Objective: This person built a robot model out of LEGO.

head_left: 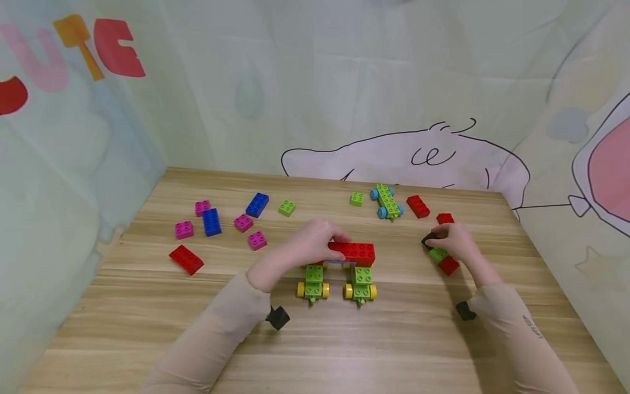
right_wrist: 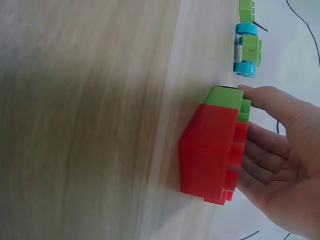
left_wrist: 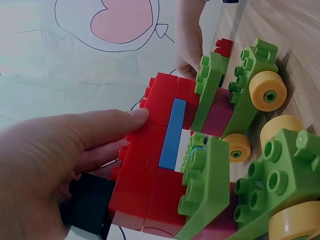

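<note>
My left hand (head_left: 315, 241) grips a long row of red bricks (head_left: 359, 253) on a built vehicle, the thumb on the near side. A thin blue piece (left_wrist: 173, 135) lies along the red row, and a black block (left_wrist: 90, 205) is by the palm. Below are green bricks (head_left: 314, 273) and yellow wheels (head_left: 373, 291). At the right, my right hand (head_left: 455, 241) pinches a small black piece (head_left: 427, 241) at the far end of a green brick (head_left: 437, 254). A red brick (right_wrist: 207, 150) adjoins that green brick; another red brick (head_left: 445, 218) lies beyond the hand.
Pink bricks (head_left: 184, 230), blue bricks (head_left: 211, 222) and a red brick (head_left: 186, 259) lie at the left. Toward the back are green bricks (head_left: 287, 207), a green car base (head_left: 386, 201) with blue wheels and a red brick (head_left: 418, 206). A printed cloth (head_left: 315, 98) hangs behind the wooden table (head_left: 374, 350).
</note>
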A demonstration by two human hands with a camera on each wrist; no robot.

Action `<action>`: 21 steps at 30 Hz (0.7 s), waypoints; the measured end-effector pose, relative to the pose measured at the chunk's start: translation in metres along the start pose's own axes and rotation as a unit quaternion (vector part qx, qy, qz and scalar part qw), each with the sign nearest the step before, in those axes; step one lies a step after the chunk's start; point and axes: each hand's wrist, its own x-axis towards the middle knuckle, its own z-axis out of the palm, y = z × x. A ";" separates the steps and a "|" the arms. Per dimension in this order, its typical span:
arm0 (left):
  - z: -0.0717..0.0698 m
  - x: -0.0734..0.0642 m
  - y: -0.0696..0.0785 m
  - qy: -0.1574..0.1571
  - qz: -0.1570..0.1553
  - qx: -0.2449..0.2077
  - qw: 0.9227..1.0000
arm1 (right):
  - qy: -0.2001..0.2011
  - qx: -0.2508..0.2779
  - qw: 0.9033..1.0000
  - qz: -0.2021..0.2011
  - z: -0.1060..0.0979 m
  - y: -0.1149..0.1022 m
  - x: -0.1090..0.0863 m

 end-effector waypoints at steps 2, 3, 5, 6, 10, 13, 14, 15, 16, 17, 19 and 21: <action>0.000 -0.001 0.000 0.001 0.002 0.002 1.000 | -0.004 -0.003 1.000 0.007 0.001 -0.002 0.001; 0.000 -0.001 0.001 0.001 0.003 0.003 1.000 | -0.007 -0.005 1.000 0.011 0.002 -0.003 0.001; -0.001 -0.002 0.001 0.002 0.005 0.007 1.000 | -0.011 -0.009 1.000 0.016 0.003 -0.005 0.001; -0.001 -0.002 0.001 0.002 0.006 0.008 1.000 | -0.013 -0.010 1.000 0.019 0.004 -0.005 0.001; -0.001 -0.002 0.002 0.002 0.004 0.010 1.000 | -0.013 -0.013 1.000 0.020 0.005 -0.007 0.002; -0.001 -0.002 0.002 0.001 0.001 0.010 1.000 | -0.011 -0.012 1.000 0.018 0.006 -0.007 0.003; -0.001 -0.001 0.002 0.001 -0.001 0.009 1.000 | -0.011 -0.012 1.000 0.017 0.006 -0.007 0.004; -0.001 -0.001 0.003 0.000 -0.003 0.008 1.000 | -0.012 -0.011 1.000 0.016 0.007 -0.007 0.004; -0.001 -0.001 0.003 0.000 -0.004 0.008 1.000 | -0.013 -0.011 1.000 0.015 0.007 -0.007 0.004; -0.001 -0.002 0.003 0.000 -0.005 0.007 1.000 | -0.015 -0.011 1.000 0.015 0.007 -0.007 0.004; -0.002 -0.002 0.003 0.000 -0.006 0.006 1.000 | -0.018 -0.012 1.000 0.014 0.007 -0.007 0.003; -0.002 -0.002 0.003 0.000 -0.005 0.006 1.000 | -0.020 -0.014 1.000 0.015 0.007 -0.008 0.003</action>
